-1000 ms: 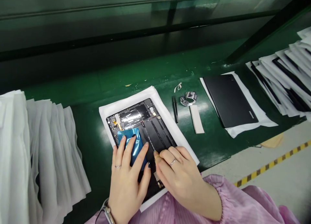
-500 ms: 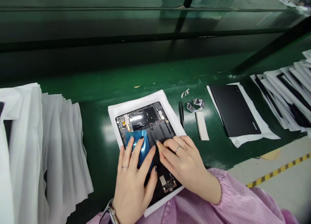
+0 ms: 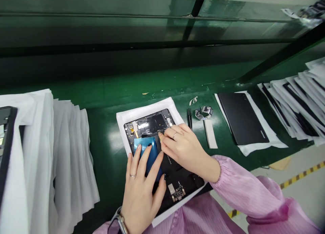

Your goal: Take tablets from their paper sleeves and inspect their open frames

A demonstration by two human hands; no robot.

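The left hand (image 3: pixel 142 193), fingers spread, lies flat on a glossy blue plastic film (image 3: pixel 152 156) over the opened black tablet (image 3: pixel 175 169) on a white foam sheet (image 3: pixel 121 125) on the green counter (image 3: pixel 106 166), while the right hand (image 3: pixel 184 147), fingers together, reaches the tablet just above the film, any pinch there impossible to tell.

Glossy dark-green panel (image 3: pixel 101 27) along far side of workbench, crossed by long black horizontal rail (image 3: pixel 127 46). Thin black upright post (image 3: pixel 196 7) and black diagonal strut (image 3: pixel 286 54) at back right. Smooth green tabletop (image 3: pixel 106 91) shining under white glare (image 3: pixel 115 142) from overhead light. Pale grey floor (image 3: pixel 299 157) beyond, edged by yellow-and-black hazard tape (image 3: pixel 299 175).
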